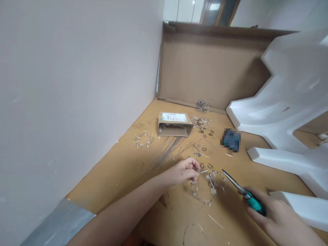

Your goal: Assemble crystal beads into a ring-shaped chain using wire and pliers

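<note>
Tan counter (123,164) against a pale wall (77,68).
Right hand's (268,210) grip wraps the pliers (235,184) above it, long axis and tips aimed at the counter's far left corner; left hand's (187,171) grip pinches the beaded ring (214,191), mid-counter.

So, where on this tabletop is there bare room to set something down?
Bare tabletop lies between the wall and left forearm, and between the two nearest white foam prongs. Crowded: from the small cardboard box to the beaded strand.
</note>
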{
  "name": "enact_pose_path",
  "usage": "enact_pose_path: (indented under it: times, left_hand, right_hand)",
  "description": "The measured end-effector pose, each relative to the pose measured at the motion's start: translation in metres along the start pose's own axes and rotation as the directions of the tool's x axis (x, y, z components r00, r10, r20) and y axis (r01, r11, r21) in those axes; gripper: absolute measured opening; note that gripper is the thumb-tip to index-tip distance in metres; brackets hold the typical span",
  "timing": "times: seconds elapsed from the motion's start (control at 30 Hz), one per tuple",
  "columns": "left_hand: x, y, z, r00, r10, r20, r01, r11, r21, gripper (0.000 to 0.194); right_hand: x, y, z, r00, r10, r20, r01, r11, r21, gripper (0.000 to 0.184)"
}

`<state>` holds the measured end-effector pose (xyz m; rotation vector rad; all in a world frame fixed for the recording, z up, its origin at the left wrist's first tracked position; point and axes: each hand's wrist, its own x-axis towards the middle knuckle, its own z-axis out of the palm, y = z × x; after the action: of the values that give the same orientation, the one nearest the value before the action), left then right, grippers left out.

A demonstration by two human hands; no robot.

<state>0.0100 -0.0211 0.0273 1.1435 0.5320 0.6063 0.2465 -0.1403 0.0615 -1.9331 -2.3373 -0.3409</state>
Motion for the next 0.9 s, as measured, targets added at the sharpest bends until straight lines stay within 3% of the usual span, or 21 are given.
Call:
enact_pose_path:
  times: [0.03, 0.07, 0.1, 0.17, 0.3, 0.57, 0.8, 0.87, 0.9]
  left_hand:
    - [0.000, 0.000, 0.000, 1.000, 0.009, 0.017, -0.008, 0.998, -0.064, 0.016]
    - [0.000, 0.001, -0.001, 0.999, 0.019, 0.031, -0.015, 0.993, -0.113, 0.016]
    - [-0.001, 0.001, -0.001, 0.999, 0.025, 0.046, -0.018, 0.990, -0.143, 0.017]
    - [-0.001, 0.000, -0.002, 0.997, 0.028, 0.068, -0.017, 0.987, -0.158, 0.017]
    - [-0.001, -0.001, -0.002, 0.997, 0.030, 0.078, -0.019, 0.989, -0.145, 0.018]
    - [0.000, -0.005, -0.003, 0.994, 0.034, 0.101, -0.018, 0.987, -0.157, 0.019]
    - [0.001, -0.009, -0.004, 0.998, 0.019, 0.066, -0.013, 0.996, -0.093, 0.016]
    - [0.002, -0.011, -0.005, 0.999, 0.027, 0.039, -0.024, 0.997, -0.079, 0.016]
    - [0.003, -0.013, -0.005, 0.999, 0.037, 0.021, -0.035, 0.996, -0.080, 0.015]
  right_hand:
    - [0.003, -0.003, 0.006, 0.993, 0.085, 0.085, -0.090, 0.994, 0.056, 0.013]
    - [0.007, -0.007, 0.014, 0.976, 0.198, 0.087, -0.203, 0.978, 0.051, 0.016]
    - [0.010, -0.012, 0.021, 0.967, 0.236, 0.096, -0.243, 0.967, 0.078, 0.019]
    - [0.016, -0.022, 0.037, 0.984, 0.153, 0.092, -0.165, 0.976, 0.139, 0.021]
    - [0.028, -0.036, 0.059, 0.999, 0.024, -0.035, -0.020, 0.994, 0.104, 0.022]
    - [0.040, -0.045, 0.081, 0.996, -0.041, -0.085, 0.054, 0.986, 0.155, 0.024]
    - [0.042, -0.041, 0.077, 0.995, 0.000, -0.101, 0.024, 0.970, 0.242, 0.034]
    - [0.044, -0.035, 0.067, 0.990, 0.079, -0.120, -0.022, 0.909, 0.415, 0.035]
    - [0.045, -0.032, 0.062, 0.983, 0.150, -0.110, -0.067, 0.836, 0.545, 0.036]
